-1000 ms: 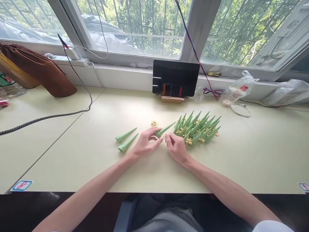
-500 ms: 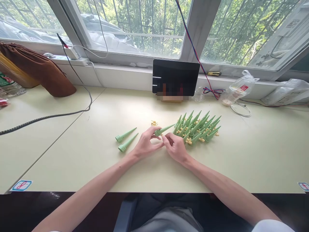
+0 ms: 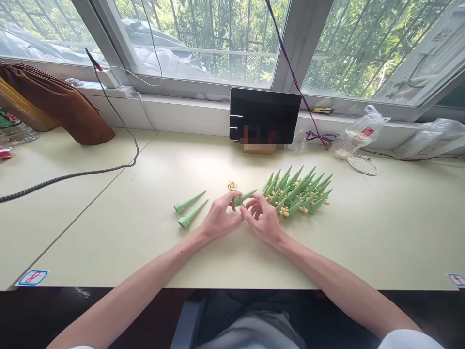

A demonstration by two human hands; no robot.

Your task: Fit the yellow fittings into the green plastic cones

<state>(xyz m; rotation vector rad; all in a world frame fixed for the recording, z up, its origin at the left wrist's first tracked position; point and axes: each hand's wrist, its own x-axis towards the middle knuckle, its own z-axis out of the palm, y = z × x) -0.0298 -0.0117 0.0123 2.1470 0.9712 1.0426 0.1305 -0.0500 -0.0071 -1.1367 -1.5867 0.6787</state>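
Observation:
A green plastic cone-shaped spike (image 3: 247, 196) is gripped by its wide end in my left hand (image 3: 219, 216), its pointed tip angled up to the right. My right hand (image 3: 264, 219) is beside that wide end, fingers curled and thumb reaching toward it. A tiny yellowish part shows between the hands, but the fingers hide most of it. Left of my left hand lie two loose green spikes (image 3: 192, 213). Close beyond my right hand, a cluster of several green spikes with yellow fittings (image 3: 300, 191) lies in rows. A small heap of yellow fittings (image 3: 231, 185) sits behind my left hand.
A dark tablet (image 3: 265, 116) stands against the window ledge. Plastic bags (image 3: 363, 131), a white cable (image 3: 362, 166) and bundled wires (image 3: 322, 139) lie at the back right. A black braided cable (image 3: 72, 177) crosses the left table, near a brown pouch (image 3: 80, 114).
The spike in my left hand has shifted slightly left, its tip drawn back from the cluster. My right hand's fingers have lifted and loosened a little beside it.

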